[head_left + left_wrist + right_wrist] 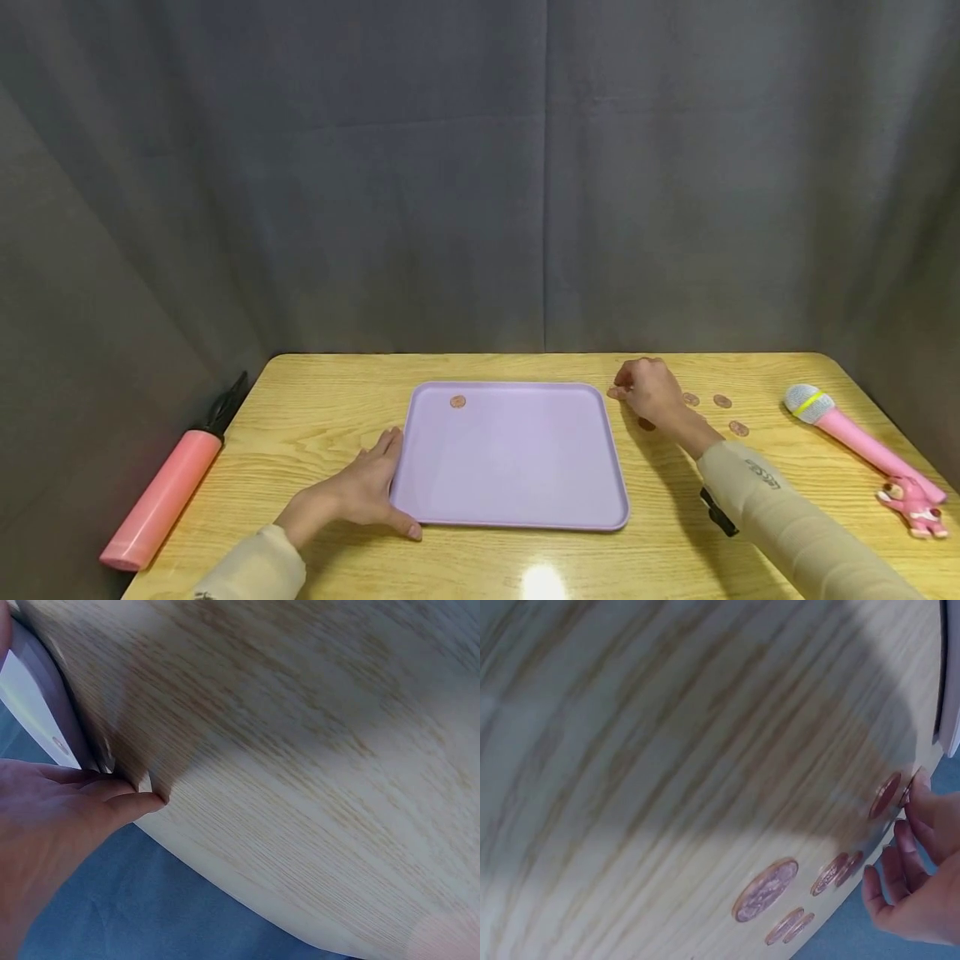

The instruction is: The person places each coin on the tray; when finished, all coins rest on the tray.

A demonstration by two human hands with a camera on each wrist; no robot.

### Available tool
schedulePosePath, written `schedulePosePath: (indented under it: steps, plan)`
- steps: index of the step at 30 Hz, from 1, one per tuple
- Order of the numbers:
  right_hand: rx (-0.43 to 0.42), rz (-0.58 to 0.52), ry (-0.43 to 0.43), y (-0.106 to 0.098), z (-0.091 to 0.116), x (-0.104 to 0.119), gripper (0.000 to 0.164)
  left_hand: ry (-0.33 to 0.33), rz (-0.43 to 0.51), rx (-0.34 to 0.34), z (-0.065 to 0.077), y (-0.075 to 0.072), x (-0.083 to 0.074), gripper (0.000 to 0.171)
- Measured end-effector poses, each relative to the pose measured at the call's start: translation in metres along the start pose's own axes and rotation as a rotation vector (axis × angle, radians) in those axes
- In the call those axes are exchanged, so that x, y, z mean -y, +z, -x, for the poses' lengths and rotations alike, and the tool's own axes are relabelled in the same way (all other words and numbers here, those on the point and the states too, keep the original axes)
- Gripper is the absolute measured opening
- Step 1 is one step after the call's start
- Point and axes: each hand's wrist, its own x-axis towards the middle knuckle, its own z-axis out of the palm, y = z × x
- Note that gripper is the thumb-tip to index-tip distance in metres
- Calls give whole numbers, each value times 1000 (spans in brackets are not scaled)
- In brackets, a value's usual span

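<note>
A lilac tray lies flat on the table, with one copper-coloured coin near its far left corner. My left hand spans the tray's left side, fingers extended along the rim and thumb at the near left corner. Just beyond the tray's right edge, my right hand pinches a copper coin between thumb and fingertip. Another coin lies right beside those fingertips. More coins are scattered on the wood right of that hand; a large one shows plainly in the right wrist view.
On the right of the table lies a pink toy microphone with a small pink figure at its handle end. A pink hand pump with a black nozzle lies along the left edge. Grey curtains surround the wooden table.
</note>
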Motion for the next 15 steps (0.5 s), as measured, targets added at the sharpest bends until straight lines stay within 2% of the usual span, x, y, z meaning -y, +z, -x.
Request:
schedulePosePath:
  steps: [5,9,11,15]
  plan:
    - [101,30,75,-6,-4,-2,21,-6,3,-6,-1,-1,0,141]
    - [160,-19,115,-10,-7,-5,24,0,4,2,-1,1,2,140]
    - [145,-62,105,-9,-10,-5,22,2,3,8,-1,1,3,140]
    - [44,-192,88,-7,-20,10,17,3,1,12,-1,0,3,139]
